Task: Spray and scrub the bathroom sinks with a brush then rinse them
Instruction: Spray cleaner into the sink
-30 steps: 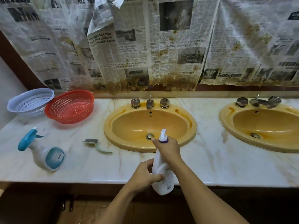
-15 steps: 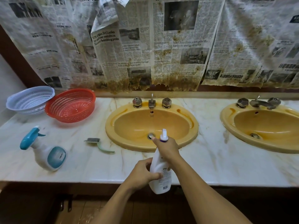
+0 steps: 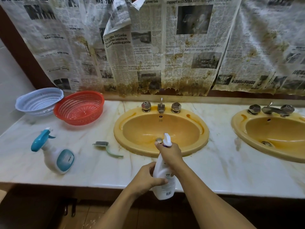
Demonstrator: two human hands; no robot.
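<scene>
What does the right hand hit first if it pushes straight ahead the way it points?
Likely the near sink's basin around the drain. The right hand, gripping the bottle's nozzle end, points there; depth is unclear.

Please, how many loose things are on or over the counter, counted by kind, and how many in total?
Spray bottles: 2 (white spray bottle held by left hand and right hand; teal spray bottle on the counter)
Baskets: 2 (red basket, white basket)
Scrub brush: 1
Total: 5
</scene>
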